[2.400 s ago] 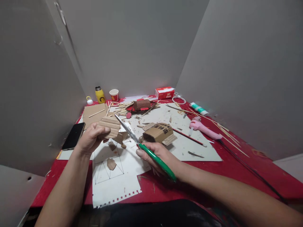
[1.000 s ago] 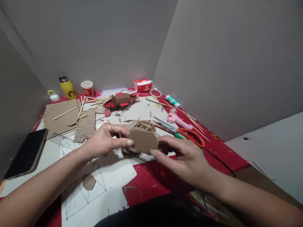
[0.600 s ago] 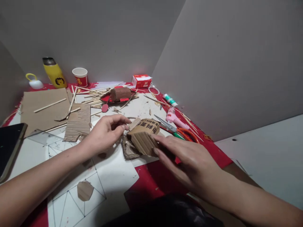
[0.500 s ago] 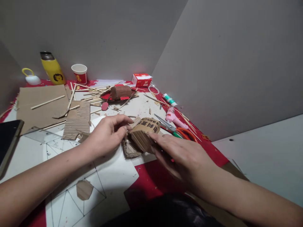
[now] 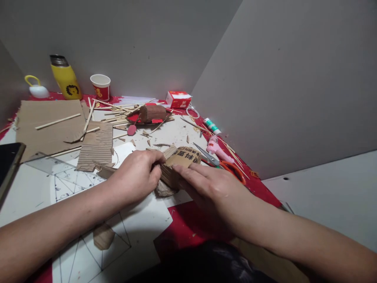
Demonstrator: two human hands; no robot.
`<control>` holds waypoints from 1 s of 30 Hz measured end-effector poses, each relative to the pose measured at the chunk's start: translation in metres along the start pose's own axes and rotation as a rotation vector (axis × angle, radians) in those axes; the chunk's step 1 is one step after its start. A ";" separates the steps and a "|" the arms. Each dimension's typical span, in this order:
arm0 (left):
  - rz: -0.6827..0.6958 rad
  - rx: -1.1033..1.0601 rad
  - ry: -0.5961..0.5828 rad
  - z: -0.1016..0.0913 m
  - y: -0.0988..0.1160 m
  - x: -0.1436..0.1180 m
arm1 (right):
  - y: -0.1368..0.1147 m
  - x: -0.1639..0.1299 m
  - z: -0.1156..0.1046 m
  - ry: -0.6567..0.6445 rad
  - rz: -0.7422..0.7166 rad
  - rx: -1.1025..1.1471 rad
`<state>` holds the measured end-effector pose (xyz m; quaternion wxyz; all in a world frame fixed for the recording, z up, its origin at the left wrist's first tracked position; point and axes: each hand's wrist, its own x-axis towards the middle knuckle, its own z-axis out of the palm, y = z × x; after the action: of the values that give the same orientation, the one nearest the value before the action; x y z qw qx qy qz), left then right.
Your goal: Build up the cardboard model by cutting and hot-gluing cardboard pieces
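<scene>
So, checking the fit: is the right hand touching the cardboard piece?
Touching: the head view shows the right hand lying flat on the cardboard piece.

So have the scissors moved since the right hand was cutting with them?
Yes. The scissors now lie on the table beside the pink glue gun, out of the right hand, which presses the cardboard piece.

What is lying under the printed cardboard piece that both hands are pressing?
A frayed cardboard scrap shows beneath the printed cardboard piece, on white paper. Left hand and right hand cover the rest.

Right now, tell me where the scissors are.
The scissors lie on the table just beyond the right hand, between the printed cardboard piece and the pink glue gun.
</scene>
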<state>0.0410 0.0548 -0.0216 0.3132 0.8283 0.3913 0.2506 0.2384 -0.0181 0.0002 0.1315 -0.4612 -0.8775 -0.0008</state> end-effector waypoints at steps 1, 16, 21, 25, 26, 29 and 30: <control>0.004 -0.005 0.004 0.000 0.000 0.000 | 0.000 0.000 0.001 0.001 0.005 -0.001; -0.012 0.000 -0.038 0.000 -0.001 0.003 | 0.010 -0.021 0.006 0.199 0.070 0.147; -0.059 0.005 -0.047 0.000 0.002 0.004 | 0.009 -0.038 0.018 0.270 0.130 0.161; -0.112 0.030 -0.085 -0.002 0.005 0.002 | 0.010 -0.039 0.031 0.359 0.098 0.173; -0.121 0.032 -0.092 -0.002 0.006 0.001 | 0.011 -0.038 0.034 0.385 0.087 0.170; -0.132 0.041 -0.090 -0.003 0.007 -0.001 | 0.012 -0.036 0.037 0.415 0.083 0.175; -0.130 0.044 -0.089 -0.003 0.007 -0.001 | 0.012 -0.035 0.038 0.412 0.093 0.180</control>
<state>0.0420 0.0517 -0.0145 0.3278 0.8180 0.4354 0.1839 0.2583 -0.0352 -0.0458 0.3487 -0.4776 -0.8063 -0.0106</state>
